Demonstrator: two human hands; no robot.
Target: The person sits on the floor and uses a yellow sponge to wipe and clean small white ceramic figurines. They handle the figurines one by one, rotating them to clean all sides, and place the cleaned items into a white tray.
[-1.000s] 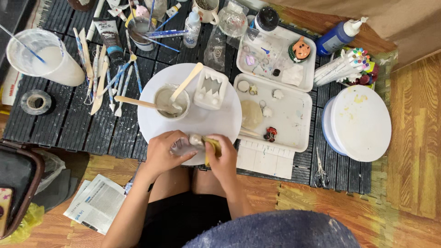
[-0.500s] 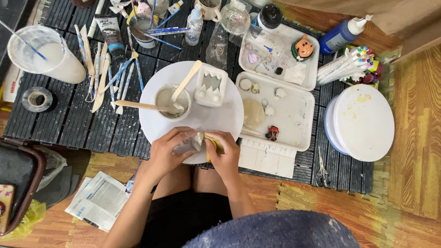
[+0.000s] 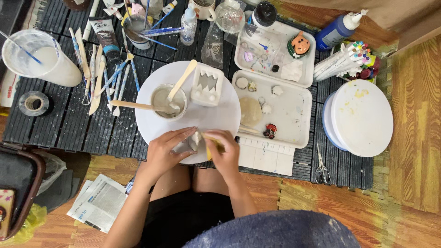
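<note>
Clay piece: pale lump (image 3: 197, 142), lower centre, on white round board (image 3: 151, 124).
Left hand (image 3: 164, 150): gripped the lump.
Right hand (image 3: 223, 151): clenched a yellow sponge (image 3: 212, 149) against it.

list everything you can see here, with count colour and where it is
round board: 1, white, centre of the dark mat
small cup: 1, white, on the board, two wooden sticks in it
square mould: 1, white, on the board beside the cup
clay piece: 1, pale grey, near edge of the board, between the hands
sponge: 1, yellow, in the right hand
trays: 2, white, right of the board
scissors: 1, metal, mat's near right
tape roll: 1, grey, far left
left hand: holds the clay piece
right hand: presses the sponge to it
</note>
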